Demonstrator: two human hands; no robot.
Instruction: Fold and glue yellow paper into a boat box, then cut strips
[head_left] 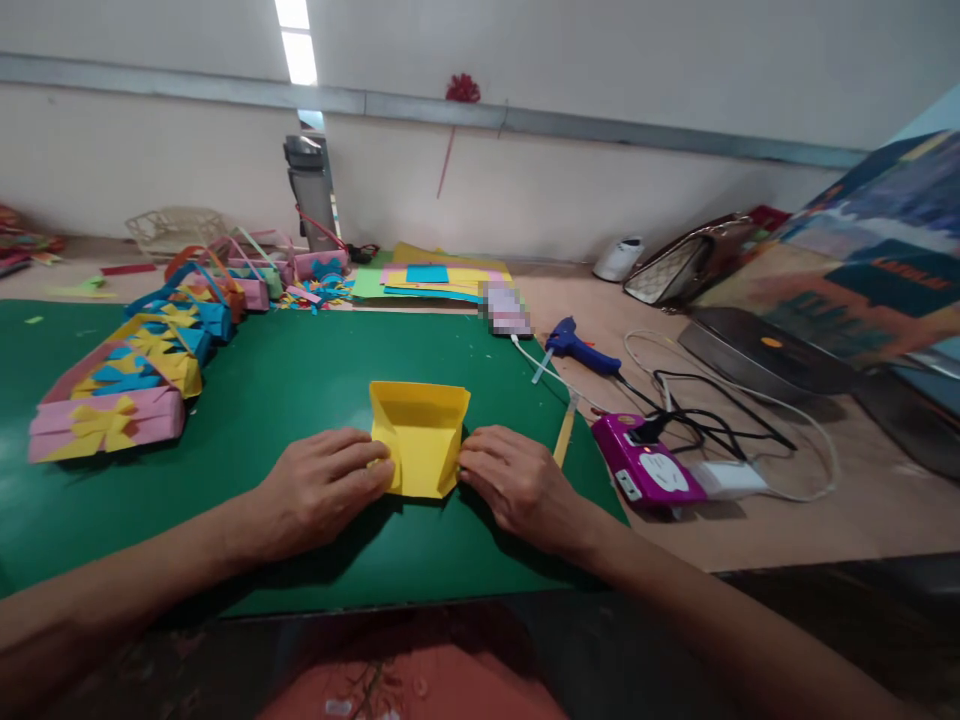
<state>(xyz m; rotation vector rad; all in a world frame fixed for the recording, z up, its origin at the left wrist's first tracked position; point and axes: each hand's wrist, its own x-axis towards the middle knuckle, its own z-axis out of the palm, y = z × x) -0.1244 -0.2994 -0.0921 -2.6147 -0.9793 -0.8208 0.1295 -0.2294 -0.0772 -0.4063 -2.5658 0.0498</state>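
A yellow folded paper box stands on the green mat, its back flap raised and its inside facing me. My left hand has its fingers closed on the box's left side wall. At the opposite wall, my right hand pinches the right side with thumb and fingers. Both hands rest low, close to the mat. The fingertips of the right hand are partly hidden behind its knuckles.
Left stands a row of small paper baskets with bows, a pink one nearest. Colored paper sheets lie at the back. To the right are a blue glue gun, a purple power strip, cables, a ruler and a phone.
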